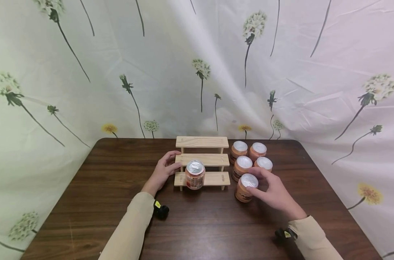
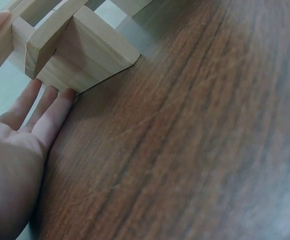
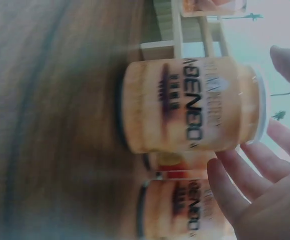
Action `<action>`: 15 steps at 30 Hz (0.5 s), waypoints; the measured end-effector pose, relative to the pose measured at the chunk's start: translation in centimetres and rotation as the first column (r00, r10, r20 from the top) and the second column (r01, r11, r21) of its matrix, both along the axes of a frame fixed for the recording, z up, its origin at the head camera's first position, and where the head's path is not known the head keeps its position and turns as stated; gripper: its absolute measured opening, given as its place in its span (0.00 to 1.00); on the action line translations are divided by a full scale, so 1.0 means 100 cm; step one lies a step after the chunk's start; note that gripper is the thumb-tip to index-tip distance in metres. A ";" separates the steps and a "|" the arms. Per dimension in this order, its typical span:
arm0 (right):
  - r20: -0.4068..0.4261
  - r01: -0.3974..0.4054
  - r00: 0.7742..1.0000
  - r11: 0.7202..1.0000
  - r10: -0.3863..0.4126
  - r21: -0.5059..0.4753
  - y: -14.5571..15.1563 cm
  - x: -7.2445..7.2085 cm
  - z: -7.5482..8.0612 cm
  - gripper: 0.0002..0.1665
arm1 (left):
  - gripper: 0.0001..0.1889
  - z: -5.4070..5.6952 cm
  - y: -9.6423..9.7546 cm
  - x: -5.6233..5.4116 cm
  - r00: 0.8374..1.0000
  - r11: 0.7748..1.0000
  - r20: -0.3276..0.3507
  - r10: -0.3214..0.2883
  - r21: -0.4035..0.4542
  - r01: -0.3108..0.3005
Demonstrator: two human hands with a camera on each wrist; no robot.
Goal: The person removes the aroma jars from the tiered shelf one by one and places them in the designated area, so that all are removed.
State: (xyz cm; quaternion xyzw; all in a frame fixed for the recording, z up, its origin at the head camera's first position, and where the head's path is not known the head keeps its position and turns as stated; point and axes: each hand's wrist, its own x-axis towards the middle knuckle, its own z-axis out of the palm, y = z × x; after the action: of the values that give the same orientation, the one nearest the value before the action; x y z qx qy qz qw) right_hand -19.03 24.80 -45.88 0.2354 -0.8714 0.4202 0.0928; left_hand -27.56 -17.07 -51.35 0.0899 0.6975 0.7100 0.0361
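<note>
A three-step wooden stand (image 1: 213, 160) is on the table. My left hand (image 1: 162, 172) grips its left end, with thumb and index finger at the end of the middle step; the other fingers lie against the side panel (image 2: 87, 57) in the left wrist view. One orange can with a silver lid (image 1: 195, 177) stands upright on the lowest step. My right hand (image 1: 274, 189) is beside the nearest orange can (image 1: 244, 194) on the table. Its thumb and fingers are spread around the lid; in the right wrist view the thumb is apart from the can (image 3: 185, 105).
Several more orange cans (image 1: 242, 169) stand upright in a cluster right of the stand, close behind the nearest can. A flower-printed curtain (image 1: 171, 72) hangs behind the dark wooden table (image 1: 119, 180).
</note>
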 end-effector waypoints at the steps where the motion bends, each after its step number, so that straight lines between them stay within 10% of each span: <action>1: -0.027 -0.008 1.000 1.000 0.008 0.002 -0.002 0.000 0.002 0.32 | 0.24 0.000 0.000 0.000 1.000 1.000 0.000 0.001 0.001 -0.001; 15: -0.266 -0.059 0.961 0.995 0.079 0.082 -0.048 -0.006 0.031 0.38 | 0.24 -0.001 0.001 0.001 1.000 1.000 0.003 0.000 0.020 0.000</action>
State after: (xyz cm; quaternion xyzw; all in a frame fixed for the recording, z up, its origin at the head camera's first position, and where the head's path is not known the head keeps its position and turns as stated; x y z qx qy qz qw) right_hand -19.66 19.95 -42.82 0.3236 -0.8570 0.3549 0.1867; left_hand -27.50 -17.01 -51.41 0.0892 0.6903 0.7171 0.0364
